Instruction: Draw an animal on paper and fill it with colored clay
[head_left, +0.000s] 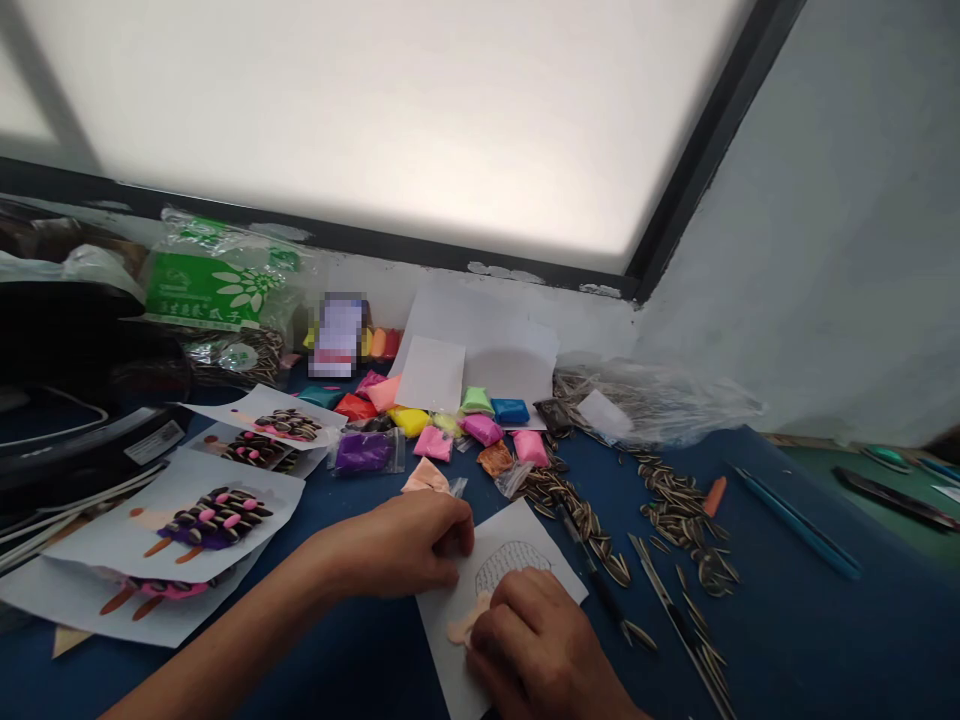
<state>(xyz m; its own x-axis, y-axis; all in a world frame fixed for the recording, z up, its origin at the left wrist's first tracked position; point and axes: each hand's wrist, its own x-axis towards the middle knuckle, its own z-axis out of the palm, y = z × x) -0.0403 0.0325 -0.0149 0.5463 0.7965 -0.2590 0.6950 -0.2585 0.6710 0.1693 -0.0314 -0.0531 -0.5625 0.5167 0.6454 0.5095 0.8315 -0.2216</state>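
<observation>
left hand: half-curled over the left edge of the sheet; can't tell if gripping. peach clay: on the sheet, just below drawn outline; probably soft, light, tacky, best pinched by the rim. right hand: curled over clay, fingertips hidden, hold unclear.

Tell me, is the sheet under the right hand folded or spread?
Spread: the white sheet lies flat on the blue tabletop, no fold showing; the right hand hides part.
</observation>
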